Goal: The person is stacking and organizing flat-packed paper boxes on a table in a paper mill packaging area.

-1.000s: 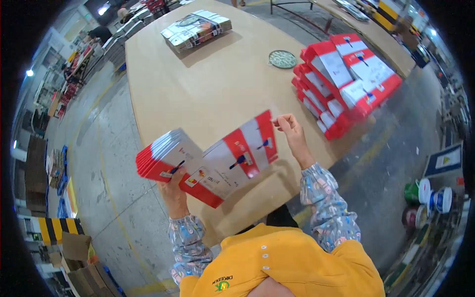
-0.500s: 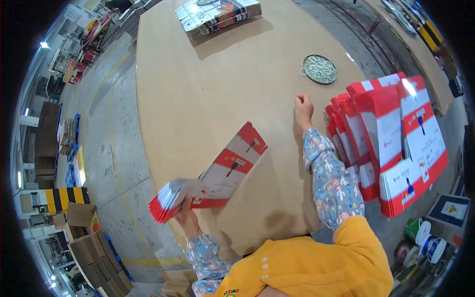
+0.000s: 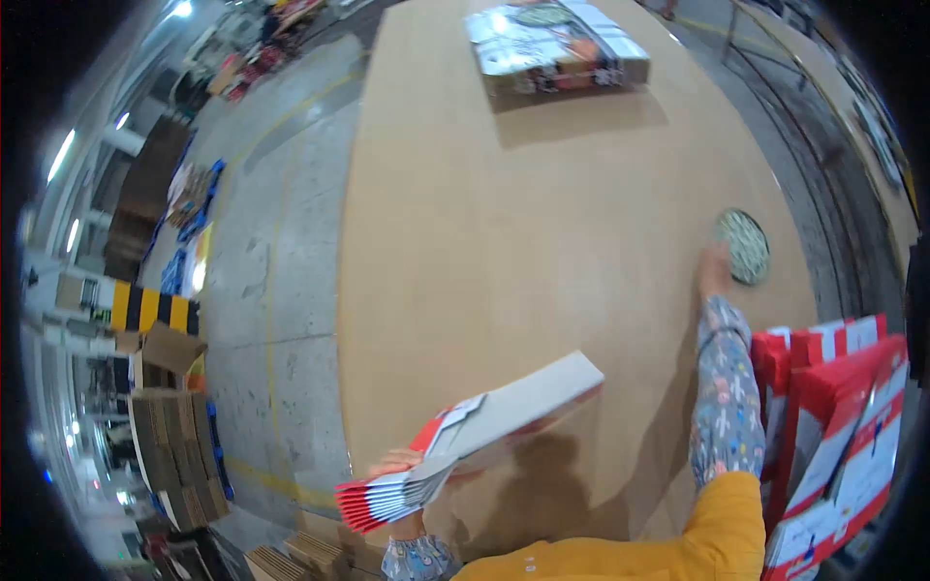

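Note:
My left hand [image 3: 397,461] is wrapped round a bundle of flat folded red, white and grey cartons [image 3: 518,412], near the table's front left edge. The bundle lies slanted, its grey side up and its layered ends fanned toward the left. My right hand [image 3: 714,269] reaches to the left rim of a round dark dish of pale rubber bands [image 3: 744,247]. Motion smears its fingers, so whether they grip a band does not show. Beside my right forearm stands a pile of red and white flat cartons [image 3: 838,416].
A strapped stack of printed flat packs [image 3: 557,53] lies at the far end of the tan table [image 3: 542,242]. Stacked brown cardboard [image 3: 174,445] stands on the floor at the left. Another table [image 3: 823,68] runs along the right, beyond a gap.
My right hand has moved to the rubber band dish. My left hand has turned the bundle so its grey side shows. The whole view has shifted, with the table lower and further right.

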`<state>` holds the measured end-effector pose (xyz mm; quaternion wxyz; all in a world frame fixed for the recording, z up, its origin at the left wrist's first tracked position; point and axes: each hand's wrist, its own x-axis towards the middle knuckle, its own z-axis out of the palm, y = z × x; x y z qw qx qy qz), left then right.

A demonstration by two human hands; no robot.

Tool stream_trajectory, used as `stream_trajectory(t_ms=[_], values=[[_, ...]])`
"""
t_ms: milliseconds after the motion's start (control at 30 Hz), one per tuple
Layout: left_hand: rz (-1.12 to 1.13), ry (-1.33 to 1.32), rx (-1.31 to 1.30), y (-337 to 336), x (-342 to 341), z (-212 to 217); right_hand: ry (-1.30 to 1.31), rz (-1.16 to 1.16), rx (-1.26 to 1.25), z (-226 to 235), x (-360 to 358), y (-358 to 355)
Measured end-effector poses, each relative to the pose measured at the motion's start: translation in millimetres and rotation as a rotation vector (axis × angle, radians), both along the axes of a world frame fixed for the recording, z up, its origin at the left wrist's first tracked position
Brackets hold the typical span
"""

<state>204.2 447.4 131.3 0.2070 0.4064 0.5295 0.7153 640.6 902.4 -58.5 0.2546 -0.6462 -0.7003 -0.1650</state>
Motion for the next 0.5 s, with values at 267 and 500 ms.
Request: stream_trajectory(t_ms=[267, 500], values=[[-0.023, -0.424, -0.148, -187.9, -80.5, 33.3, 0.845, 0.057, -0.291, 101.2, -159.9, -217.5], [0.082, -0.334, -0.291, -335.8, -109.0, 30.8, 1.629, 0.647, -0.705, 334.2, -362.4, -561.5]])
